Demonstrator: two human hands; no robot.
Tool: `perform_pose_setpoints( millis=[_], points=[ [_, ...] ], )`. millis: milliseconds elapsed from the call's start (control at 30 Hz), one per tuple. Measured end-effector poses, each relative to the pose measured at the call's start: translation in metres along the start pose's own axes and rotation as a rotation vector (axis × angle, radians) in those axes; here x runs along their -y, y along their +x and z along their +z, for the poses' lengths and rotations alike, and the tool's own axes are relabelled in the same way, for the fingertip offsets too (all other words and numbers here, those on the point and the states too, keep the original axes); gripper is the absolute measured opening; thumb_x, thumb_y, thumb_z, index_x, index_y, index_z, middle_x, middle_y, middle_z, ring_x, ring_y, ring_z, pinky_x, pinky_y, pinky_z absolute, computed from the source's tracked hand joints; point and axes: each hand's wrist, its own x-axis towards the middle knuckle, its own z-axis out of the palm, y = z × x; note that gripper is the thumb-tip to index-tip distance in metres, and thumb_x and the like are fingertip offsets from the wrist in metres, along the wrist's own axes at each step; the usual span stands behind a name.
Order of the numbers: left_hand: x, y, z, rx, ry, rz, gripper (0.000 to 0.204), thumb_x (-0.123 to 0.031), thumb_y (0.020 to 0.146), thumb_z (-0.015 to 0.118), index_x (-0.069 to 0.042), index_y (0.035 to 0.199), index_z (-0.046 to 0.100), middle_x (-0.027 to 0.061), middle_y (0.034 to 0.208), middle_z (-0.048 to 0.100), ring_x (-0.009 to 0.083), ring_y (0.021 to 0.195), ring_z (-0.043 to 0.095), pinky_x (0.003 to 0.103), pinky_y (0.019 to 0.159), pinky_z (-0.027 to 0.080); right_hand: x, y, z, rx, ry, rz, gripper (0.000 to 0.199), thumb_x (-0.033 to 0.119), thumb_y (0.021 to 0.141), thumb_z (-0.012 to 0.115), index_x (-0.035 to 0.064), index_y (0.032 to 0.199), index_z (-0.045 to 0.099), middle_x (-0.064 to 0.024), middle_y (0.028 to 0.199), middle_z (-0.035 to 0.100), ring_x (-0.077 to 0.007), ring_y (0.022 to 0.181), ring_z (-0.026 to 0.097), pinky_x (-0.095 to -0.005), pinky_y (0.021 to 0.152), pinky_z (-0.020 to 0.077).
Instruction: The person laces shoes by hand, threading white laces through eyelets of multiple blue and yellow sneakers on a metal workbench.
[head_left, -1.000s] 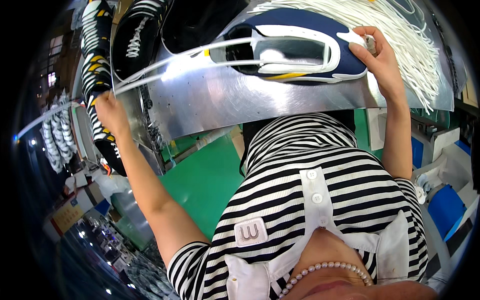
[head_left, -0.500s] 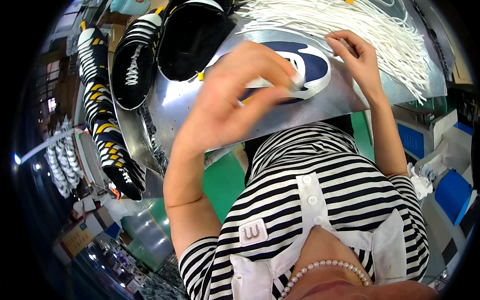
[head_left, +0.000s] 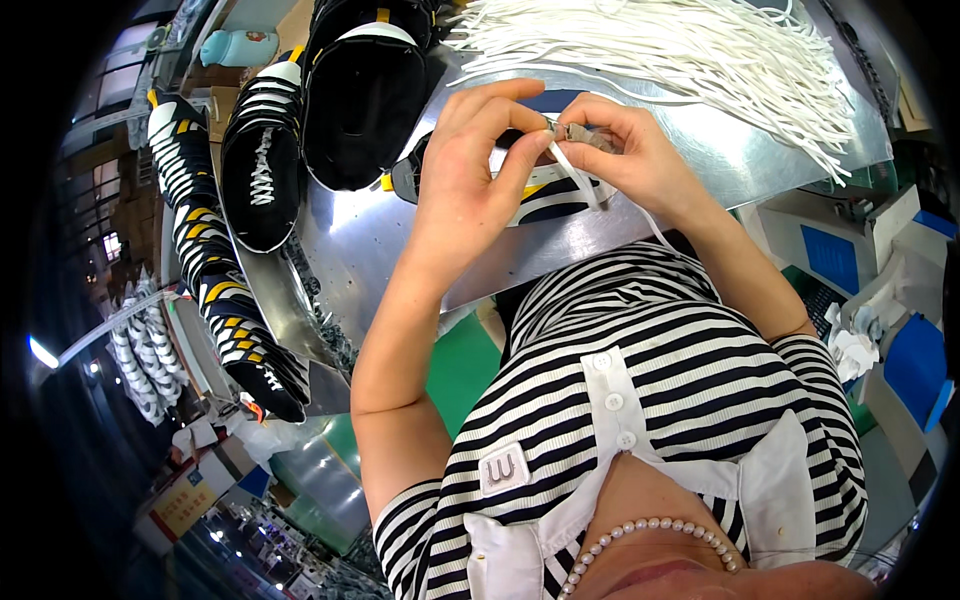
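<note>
A navy and white shoe (head_left: 545, 207) with a yellow stripe lies on its sole on the metal table, largely hidden beneath my hands. Above it, my left hand (head_left: 465, 165) is closed in a pinch on a white shoelace (head_left: 572, 172), thumb against forefinger. My right hand (head_left: 640, 155) meets it fingertip to fingertip, also pinching. A small greyish-beige piece shows at its fingers; I cannot tell whether it is a wrap or a tool. One lace strand hangs down over the shoe, and another thin white strand runs below the right hand toward the striped shirt.
White laces (head_left: 690, 60) lie in a wide pile across the far side of the metal table (head_left: 480, 265). Black shoes (head_left: 365, 110) stand at the far left, beside a laced black one (head_left: 262, 160). A row of shoes (head_left: 205, 240) stretches along the left edge.
My left hand has come off the shoe's toe area and risen. My right hand has moved left to meet it, and a lace now hangs between them.
</note>
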Motion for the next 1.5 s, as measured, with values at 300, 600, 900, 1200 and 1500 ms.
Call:
perform_pose_setpoints(
  millis=[300,600,900,1200,1500],
  points=[
    [0.005,-0.015,0.014,-0.128,0.092,-0.076,0.011,-0.004,0.083,0.070,-0.003,0.093,0.066,0.0093,0.104,0.067,0.0179,0.085,0.058,0.029,0.074,0.045,-0.005,0.003,0.011,-0.055,0.140,0.070,0.018,0.013,0.086,0.071,0.0028,0.099,0.066,-0.0009,0.082,0.066,-0.0054,0.069,0.058,-0.0200,0.062,0.0468],
    [0.028,-0.036,0.001,0.297,-0.910,-1.104,0.058,-0.049,0.096,0.056,0.004,0.120,0.057,0.0146,0.111,0.064,0.0220,0.106,0.061,0.031,0.089,0.050,-0.013,0.007,0.009,-0.199,-0.026,0.162,0.024,0.014,0.082,0.073,0.0020,0.102,0.065,-0.0068,0.089,0.070,-0.0108,0.079,0.064,-0.0260,0.072,0.0498],
    [0.010,-0.039,0.040,-0.008,-0.797,-1.020,0.030,-0.029,0.095,0.062,0.000,0.103,0.067,0.0061,0.088,0.067,0.0109,0.069,0.060,0.025,0.061,0.050,-0.002,0.001,0.012,-0.132,-0.358,0.232,0.028,0.013,0.083,0.073,0.0051,0.107,0.063,-0.0051,0.086,0.068,-0.0121,0.079,0.062,-0.0279,0.074,0.0498],
    [0.000,-0.046,0.046,-0.126,-0.710,-0.847,0.022,-0.020,0.093,0.064,0.000,0.103,0.067,0.0062,0.088,0.068,0.0120,0.071,0.063,0.025,0.059,0.052,-0.007,-0.004,0.011,-0.128,-0.273,0.126,0.031,0.020,0.079,0.071,0.0051,0.105,0.062,-0.0122,0.086,0.069,-0.0235,0.072,0.064,-0.0347,0.067,0.0500],
    [0.000,-0.049,0.049,-0.217,-0.660,-0.794,0.020,-0.016,0.090,0.068,0.001,0.101,0.068,0.0062,0.088,0.070,0.0117,0.074,0.066,0.024,0.058,0.053,0.009,-0.016,0.002,-0.033,-0.276,-0.004,0.019,0.018,0.089,0.063,0.0022,0.098,0.057,-0.0097,0.080,0.067,-0.0187,0.066,0.062,-0.0309,0.059,0.0461]
  ],
)
